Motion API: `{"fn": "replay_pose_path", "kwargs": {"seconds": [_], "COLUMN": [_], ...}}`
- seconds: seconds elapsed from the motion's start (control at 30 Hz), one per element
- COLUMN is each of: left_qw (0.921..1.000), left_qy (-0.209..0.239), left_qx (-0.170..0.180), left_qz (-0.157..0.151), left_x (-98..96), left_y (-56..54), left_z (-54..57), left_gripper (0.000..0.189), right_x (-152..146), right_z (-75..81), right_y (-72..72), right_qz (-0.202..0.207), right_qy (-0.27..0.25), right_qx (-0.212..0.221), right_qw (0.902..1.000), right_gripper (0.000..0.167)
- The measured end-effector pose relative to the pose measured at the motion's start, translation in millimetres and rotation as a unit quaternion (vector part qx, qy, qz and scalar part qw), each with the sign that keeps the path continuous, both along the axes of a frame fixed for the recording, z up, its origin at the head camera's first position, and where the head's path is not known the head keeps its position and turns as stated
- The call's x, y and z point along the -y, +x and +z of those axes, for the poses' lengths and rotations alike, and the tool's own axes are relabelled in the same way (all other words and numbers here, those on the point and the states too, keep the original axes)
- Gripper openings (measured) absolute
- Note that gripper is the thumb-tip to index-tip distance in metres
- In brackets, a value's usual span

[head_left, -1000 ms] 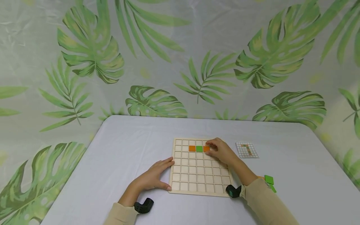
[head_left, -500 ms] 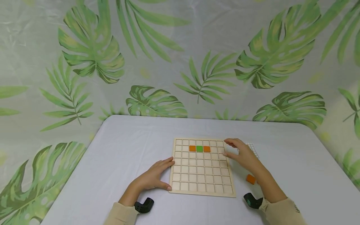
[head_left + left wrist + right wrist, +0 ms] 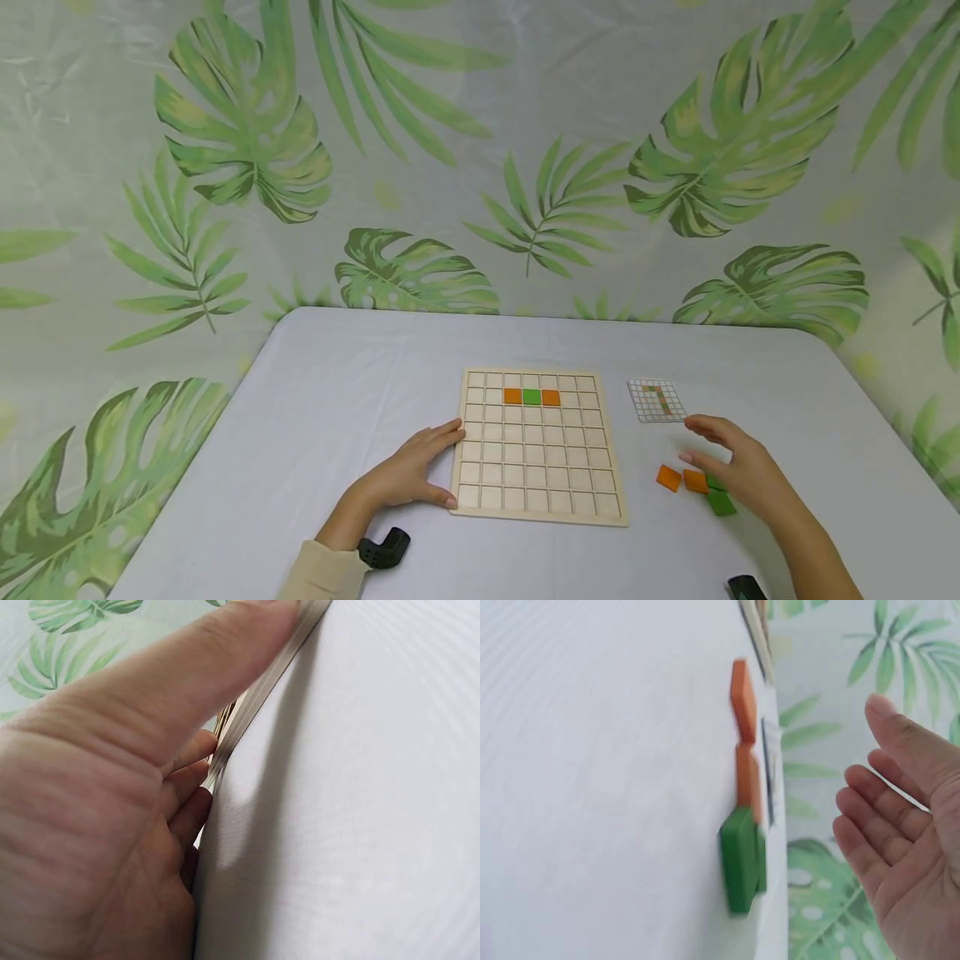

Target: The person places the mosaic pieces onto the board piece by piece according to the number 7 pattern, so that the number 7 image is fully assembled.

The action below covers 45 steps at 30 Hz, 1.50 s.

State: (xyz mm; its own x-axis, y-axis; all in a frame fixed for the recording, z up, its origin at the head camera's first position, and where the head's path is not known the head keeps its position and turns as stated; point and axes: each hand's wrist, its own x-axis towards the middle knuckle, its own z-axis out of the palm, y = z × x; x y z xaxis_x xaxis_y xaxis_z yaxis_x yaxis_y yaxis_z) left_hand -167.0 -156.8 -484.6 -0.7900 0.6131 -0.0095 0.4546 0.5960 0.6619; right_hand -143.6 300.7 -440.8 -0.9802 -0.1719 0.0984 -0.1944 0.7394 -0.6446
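Grid board [image 3: 537, 456] of pale wood lies flat on the white tablecloth [image 3: 352, 367], near the middle. At far left, a black device [image 3: 385, 548] sits at the wrist of the left hand [image 3: 411, 468]. That hand is where it was a second ago, fingers extended, fingertips and thumb touching the board's left edge. In the board's second row from the far side lie an orange tile [image 3: 513, 397], a green tile [image 3: 532, 397] and another orange tile [image 3: 551, 397], side by side. To the board's right, a small card [image 3: 657, 401] carries a printed grid with orange and green squares; half a second ago the right hand partly covered it. Nearer lie two loose orange tiles [image 3: 669, 478], then two loose green tiles [image 3: 721, 503], one partly hidden. The right hand [image 3: 750, 473], at the board's tiles one second ago, now hangs above these, apart from them, fingers gently bent and thumb spread.
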Motion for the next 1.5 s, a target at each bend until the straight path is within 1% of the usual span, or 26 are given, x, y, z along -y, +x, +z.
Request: {"fn": "replay_pose_path", "kwargs": {"seconds": [0.2, 0.3, 0.4, 0.53, 0.63, 0.8, 0.93, 1.07, 1.17, 1.23, 1.4, 1.5], "left_qw": [1.0000, 1.0000, 1.0000, 1.0000, 1.0000, 1.0000, 1.0000, 1.0000, 1.0000, 1.0000, 1.0000, 1.0000], "left_qy": [0.001, 0.000, -0.002, -0.004, -0.003, 0.001, 0.003, 0.003, 0.002, 0.001, -0.002, -0.001], "left_qx": [0.001, 0.000, 0.000, -0.001, -0.001, -0.002, -0.001, 0.000, 0.000, 0.000, -0.002, -0.001], "left_qz": [0.002, 0.001, 0.002, 0.003, 0.003, -0.003, -0.002, 0.000, -0.001, 0.000, 0.001, -0.001], "left_x": [-0.3, -0.5, -0.2, 0.5, 1.0, 1.2, 1.1, 0.9, 0.4, 0.2, 0.3, 0.2], "left_y": [0.4, 0.1, 0.1, 0.3, 0.5, 0.3, 0.3, 0.3, 0.0, 0.0, 0.2, 0.4], "left_z": [0.4, 0.5, 0.7, 0.6, 0.5, 0.0, -0.1, 0.1, 0.4, 0.8, 1.7, 1.7], "left_gripper": [0.098, 0.098, 0.098, 0.098, 0.098, 0.097, 0.098, 0.098, 0.098, 0.097, 0.096, 0.096], "right_x": [-21.8, -29.7, -36.0, -40.4, -39.8, -39.1, -40.8, -39.6, -35.1, -29.1, -4.7, 13.1], "right_z": [-13.5, -20.2, -27.9, -37.5, -41.2, -41.7, -38.9, -32.7, -26.4, -20.1, -2.4, 4.9], "right_y": [11.6, 15.7, 16.5, 14.1, 10.9, 7.6, 6.2, 3.1, -1.0, -5.3, -19.7, -28.7], "right_qz": [-0.016, -0.024, -0.029, -0.024, -0.025, -0.036, -0.026, -0.036, -0.038, -0.029, 0.005, 0.020], "right_qy": [0.018, 0.035, 0.042, 0.031, 0.039, 0.061, 0.070, 0.073, 0.065, 0.058, 0.056, 0.048], "right_qx": [0.026, 0.028, 0.011, -0.028, -0.056, -0.059, -0.040, 0.008, 0.024, 0.018, -0.027, -0.036], "right_qw": [0.9994, 0.9987, 0.9986, 0.9988, 0.9974, 0.9957, 0.9964, 0.9966, 0.9969, 0.9977, 0.9981, 0.9980], "right_gripper": [0.053, 0.049, 0.040, 0.030, 0.025, 0.026, 0.029, 0.036, 0.041, 0.042, 0.038, 0.039]}}
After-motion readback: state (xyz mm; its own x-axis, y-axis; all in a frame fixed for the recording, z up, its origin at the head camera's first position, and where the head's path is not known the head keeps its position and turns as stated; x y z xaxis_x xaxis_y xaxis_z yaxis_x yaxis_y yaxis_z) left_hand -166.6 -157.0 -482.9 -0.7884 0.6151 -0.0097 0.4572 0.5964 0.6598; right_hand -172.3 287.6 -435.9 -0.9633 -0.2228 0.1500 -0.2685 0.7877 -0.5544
